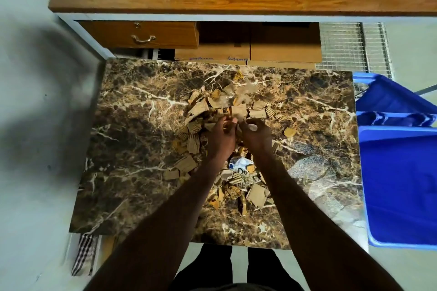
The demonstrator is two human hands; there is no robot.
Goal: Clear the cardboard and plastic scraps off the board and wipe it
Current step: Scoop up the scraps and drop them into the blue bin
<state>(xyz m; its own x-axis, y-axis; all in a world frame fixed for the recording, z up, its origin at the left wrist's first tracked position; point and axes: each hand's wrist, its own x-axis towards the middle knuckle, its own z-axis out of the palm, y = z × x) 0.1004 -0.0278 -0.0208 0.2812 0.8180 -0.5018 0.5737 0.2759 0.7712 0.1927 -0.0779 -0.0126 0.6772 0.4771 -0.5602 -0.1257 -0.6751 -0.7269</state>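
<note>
Both forearms were bare, no sleeves in view up to the bottom edge of the frame. No watch, bands or rings visible on the left hand (221, 136) or right hand (256, 134). No gloves. Below the near edge of the marble-patterned board (132, 149), two legs in dark trousers (216, 264) showed, plain fabric, no markings readable. Footwear wasn't discernible; too dark there to tell.

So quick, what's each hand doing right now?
Left hand: fingers curled on cardboard scraps in the pile.
Right hand: fingers curled, pinching a pale scrap.
</note>
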